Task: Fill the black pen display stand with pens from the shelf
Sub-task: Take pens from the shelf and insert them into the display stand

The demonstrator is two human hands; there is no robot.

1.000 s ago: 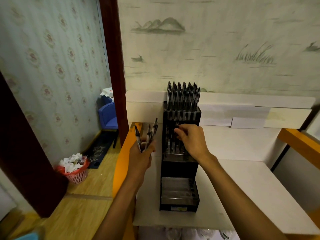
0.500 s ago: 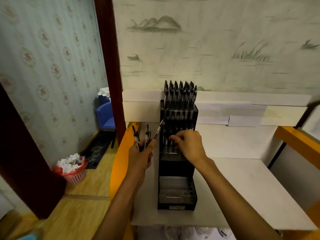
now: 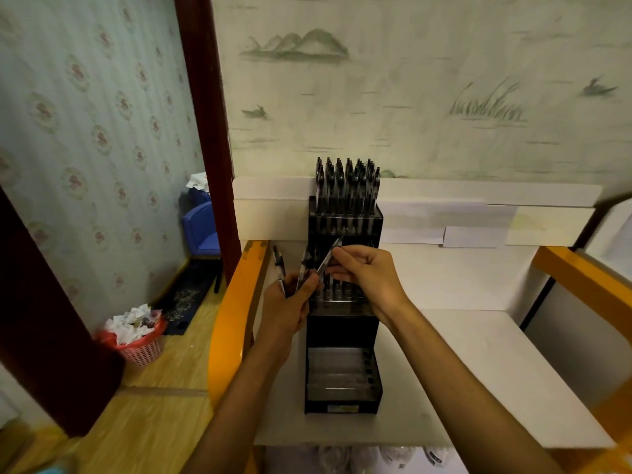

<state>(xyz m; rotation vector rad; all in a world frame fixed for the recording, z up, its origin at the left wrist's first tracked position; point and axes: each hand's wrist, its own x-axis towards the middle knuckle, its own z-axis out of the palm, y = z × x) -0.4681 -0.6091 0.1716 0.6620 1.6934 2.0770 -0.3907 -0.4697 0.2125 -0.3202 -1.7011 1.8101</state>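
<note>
Tall black tiered plastic pen display stand (image 3: 343,336) stands at frame centre on the white surface (image 3: 478,371). Left hand (image 3: 290,302) grips several black-and-clear pens (image 3: 304,265), fanned upward. Right hand (image 3: 369,275) pinches one slanted pen (image 3: 329,256) over the middle tier.

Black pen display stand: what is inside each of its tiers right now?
The black pen display stand has a top tier full of pens. The middle tier holds pens, partly hidden by both hands. The bottom tier looks nearly empty; blur hides details.
</note>
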